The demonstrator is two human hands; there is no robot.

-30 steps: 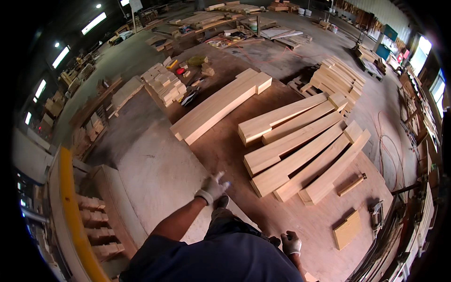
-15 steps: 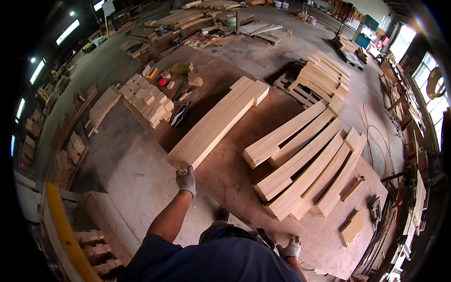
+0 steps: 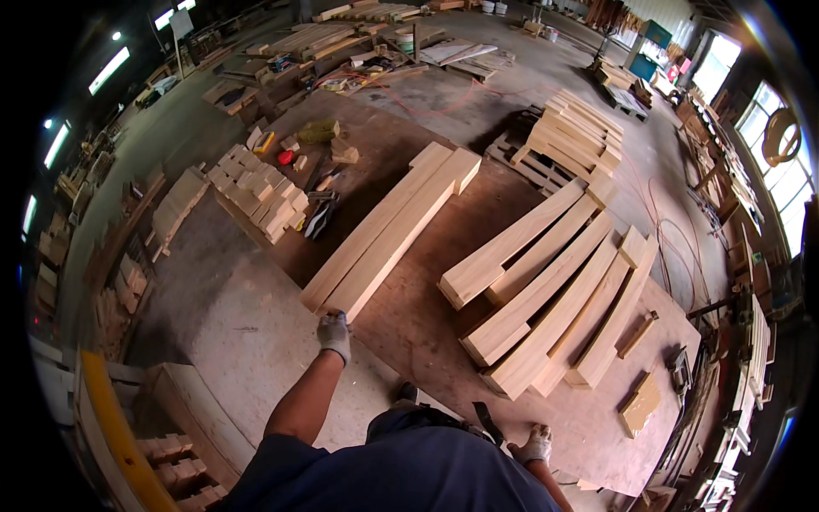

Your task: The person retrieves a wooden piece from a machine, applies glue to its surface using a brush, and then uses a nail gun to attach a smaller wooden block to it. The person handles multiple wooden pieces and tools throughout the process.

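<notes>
Two long pale wooden beams lie side by side on the brown tabletop, a left beam [image 3: 367, 235] and a right beam [image 3: 401, 240], with a thin dark gap between them. At the near end of the right beam is my left hand [image 3: 334, 336] in a whitish work glove, its fingers closed on the end. My right hand [image 3: 535, 445], also gloved, rests at the table's near edge with thumb and fingers apart and nothing visible in it. Ahead of that hand several curved wooden beams [image 3: 546, 299] are fanned out in a row.
Stacked wood blocks [image 3: 258, 194] stand at the left, near dark-handled tools [image 3: 319, 218] and a red round object [image 3: 285, 158]. On the right lie a hammer [image 3: 638, 334], a yellowish board piece [image 3: 641, 405] and a dark metal tool [image 3: 679, 369]. More planks sit on a pallet [image 3: 529, 171] beyond.
A gap line now shows between the two beams, which looked like one surface before. My left hand has shifted slightly from the shared end onto the right beam. The view has turned a little.
</notes>
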